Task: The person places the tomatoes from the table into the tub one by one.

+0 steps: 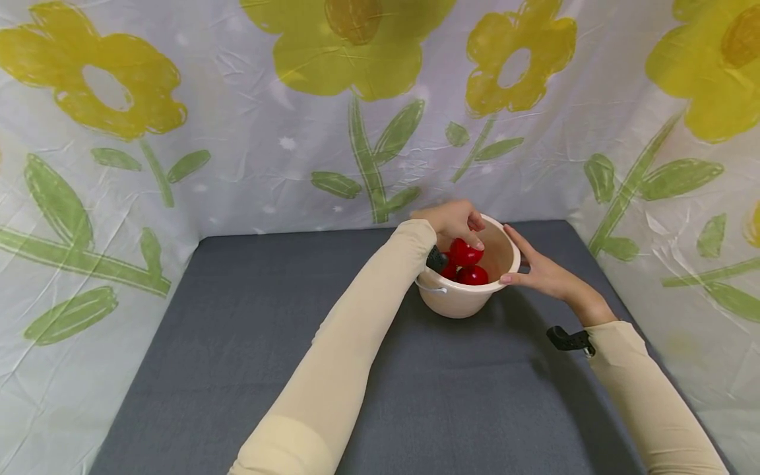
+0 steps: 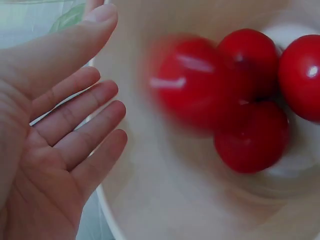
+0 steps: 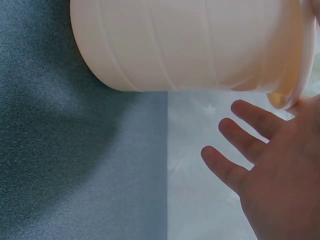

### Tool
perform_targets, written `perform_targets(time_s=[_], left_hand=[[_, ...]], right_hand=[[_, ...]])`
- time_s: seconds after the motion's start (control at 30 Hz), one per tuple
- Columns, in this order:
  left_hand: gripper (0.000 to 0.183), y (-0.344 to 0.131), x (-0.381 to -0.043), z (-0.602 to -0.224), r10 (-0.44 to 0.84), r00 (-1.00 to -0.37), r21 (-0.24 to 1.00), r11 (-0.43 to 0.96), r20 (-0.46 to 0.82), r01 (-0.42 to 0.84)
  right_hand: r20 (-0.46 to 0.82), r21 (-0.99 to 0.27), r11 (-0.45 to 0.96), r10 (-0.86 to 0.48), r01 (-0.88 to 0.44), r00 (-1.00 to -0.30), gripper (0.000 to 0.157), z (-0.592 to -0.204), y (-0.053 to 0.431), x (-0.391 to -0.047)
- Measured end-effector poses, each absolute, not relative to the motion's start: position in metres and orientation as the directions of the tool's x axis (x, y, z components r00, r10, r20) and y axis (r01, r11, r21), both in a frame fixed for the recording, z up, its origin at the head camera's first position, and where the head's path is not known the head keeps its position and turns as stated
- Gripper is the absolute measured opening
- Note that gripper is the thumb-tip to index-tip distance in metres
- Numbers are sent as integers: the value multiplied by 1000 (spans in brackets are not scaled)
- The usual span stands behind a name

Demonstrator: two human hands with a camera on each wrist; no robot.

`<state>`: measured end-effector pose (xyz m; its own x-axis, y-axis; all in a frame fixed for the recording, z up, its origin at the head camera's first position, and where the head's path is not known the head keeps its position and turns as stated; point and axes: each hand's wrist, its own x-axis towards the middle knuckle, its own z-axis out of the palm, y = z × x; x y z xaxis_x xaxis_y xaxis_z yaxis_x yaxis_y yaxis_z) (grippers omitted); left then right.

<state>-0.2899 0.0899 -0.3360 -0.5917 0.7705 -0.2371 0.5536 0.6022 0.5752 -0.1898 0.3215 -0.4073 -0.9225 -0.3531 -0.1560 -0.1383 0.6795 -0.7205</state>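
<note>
My left hand (image 1: 456, 221) reaches over the cream bucket (image 1: 454, 305) at the back right of the table. In the left wrist view its fingers (image 2: 95, 122) are spread, with nothing between them and the thumb. Just beyond the fingertips a glossy red apple (image 2: 195, 85) is blurred by motion. Several other red apples, one of them the right-hand apple (image 2: 305, 75), lie at the bucket's bottom. My right hand (image 1: 549, 274) holds the bucket's rim at its right side with thumb and forefinger. Its other fingers (image 3: 235, 170) extend free below the rim.
A dark grey cloth covers the table (image 1: 267, 330). White curtains (image 1: 249, 165) printed with yellow flowers hang behind and at both sides, close to the bucket. A thin wire handle (image 1: 430, 288) hangs on the bucket's front. A black strap (image 1: 569, 340) sits on my right wrist.
</note>
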Motion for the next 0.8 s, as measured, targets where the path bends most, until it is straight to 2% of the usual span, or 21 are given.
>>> perform_targets(time_s=[0.57,0.8], left_hand=[[50,86,-292,-330,795,-565,631,559,-221,539],[51,67,-296,-315,817,-546,682,508,-188,526]], right_hand=[[-153,-722,676,-363,-147,-919,106,-406,321,-190],[-142,-716,680,-361,-157,-922,105,-407,320,-190]])
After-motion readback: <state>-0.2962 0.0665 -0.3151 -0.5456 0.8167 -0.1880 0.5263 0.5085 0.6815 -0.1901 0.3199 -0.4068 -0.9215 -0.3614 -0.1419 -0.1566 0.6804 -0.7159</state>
